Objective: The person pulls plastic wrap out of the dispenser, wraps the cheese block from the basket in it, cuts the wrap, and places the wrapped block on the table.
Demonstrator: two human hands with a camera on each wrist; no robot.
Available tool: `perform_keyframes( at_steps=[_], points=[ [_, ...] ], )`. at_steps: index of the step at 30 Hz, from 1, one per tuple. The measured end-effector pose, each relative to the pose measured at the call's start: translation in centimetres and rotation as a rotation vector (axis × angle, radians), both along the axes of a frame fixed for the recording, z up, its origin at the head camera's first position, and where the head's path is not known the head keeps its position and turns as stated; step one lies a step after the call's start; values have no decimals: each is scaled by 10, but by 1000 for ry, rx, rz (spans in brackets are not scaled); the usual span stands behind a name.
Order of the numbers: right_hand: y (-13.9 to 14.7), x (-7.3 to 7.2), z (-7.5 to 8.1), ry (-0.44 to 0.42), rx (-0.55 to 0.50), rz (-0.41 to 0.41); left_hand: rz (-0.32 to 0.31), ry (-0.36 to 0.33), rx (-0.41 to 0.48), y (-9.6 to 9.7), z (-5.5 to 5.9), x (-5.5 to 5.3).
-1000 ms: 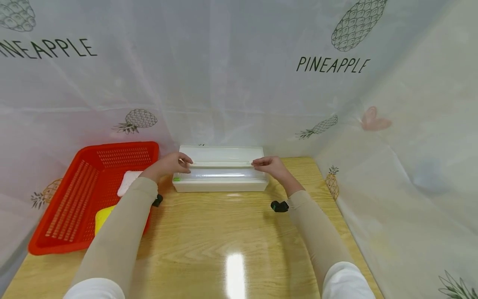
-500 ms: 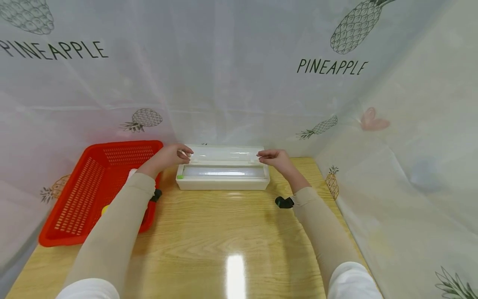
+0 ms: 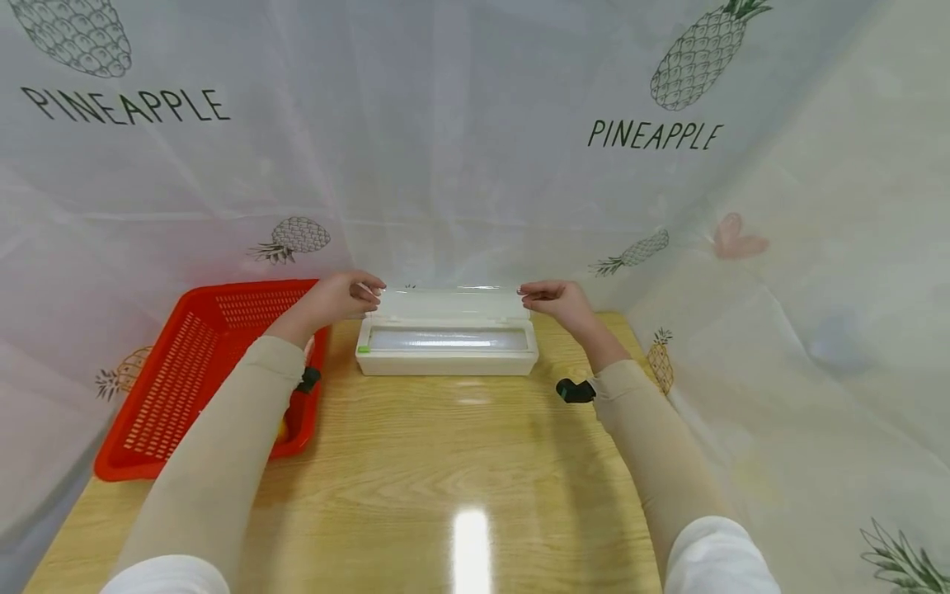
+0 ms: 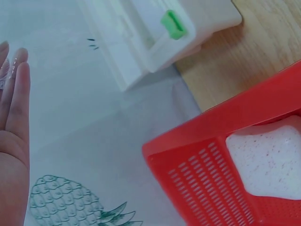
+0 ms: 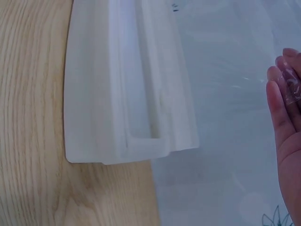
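Wrist views: left hand (image 4: pixel 15 129), right hand (image 5: pixel 289 134), both cut off, pinch faint clear film (image 5: pixel 292 87).

The left arm (image 3: pixel 221 454) and right arm (image 3: pixel 668 458) reach forward, angled inward, with the left hand (image 3: pixel 334 302) and right hand (image 3: pixel 562 305) well apart at nearly equal height, the fingers (image 4: pixel 21 92) of each held in a pinch.

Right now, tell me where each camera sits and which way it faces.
Head: worn on the head, facing forward and down at the long white plastic box; shows left hand, right hand, beige sleeves.
Left wrist: worn there, facing the red perforated plastic basket and the box's near end; only the left hand shows.
Right wrist: worn there, facing the box's other end; only the right hand shows.
Shared: basket, in head and left wrist.
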State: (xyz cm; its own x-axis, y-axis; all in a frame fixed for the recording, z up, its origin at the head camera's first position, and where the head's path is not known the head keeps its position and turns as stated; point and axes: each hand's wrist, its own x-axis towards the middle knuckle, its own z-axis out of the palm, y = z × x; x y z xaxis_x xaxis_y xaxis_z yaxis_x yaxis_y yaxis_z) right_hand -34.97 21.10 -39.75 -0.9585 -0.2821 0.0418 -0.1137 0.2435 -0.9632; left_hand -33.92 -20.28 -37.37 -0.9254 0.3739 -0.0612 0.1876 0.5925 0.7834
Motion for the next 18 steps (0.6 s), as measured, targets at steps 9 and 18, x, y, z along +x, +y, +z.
perform_keyframes(
  at_steps=[9, 18],
  points=[
    [0, 6, 22, 17, -1, -9, 32, 93, -19, 4, 18, 7],
    [-1, 12, 48, 57, 26, -37, 61, 143, -8, 7, 39, 15]
  ],
)
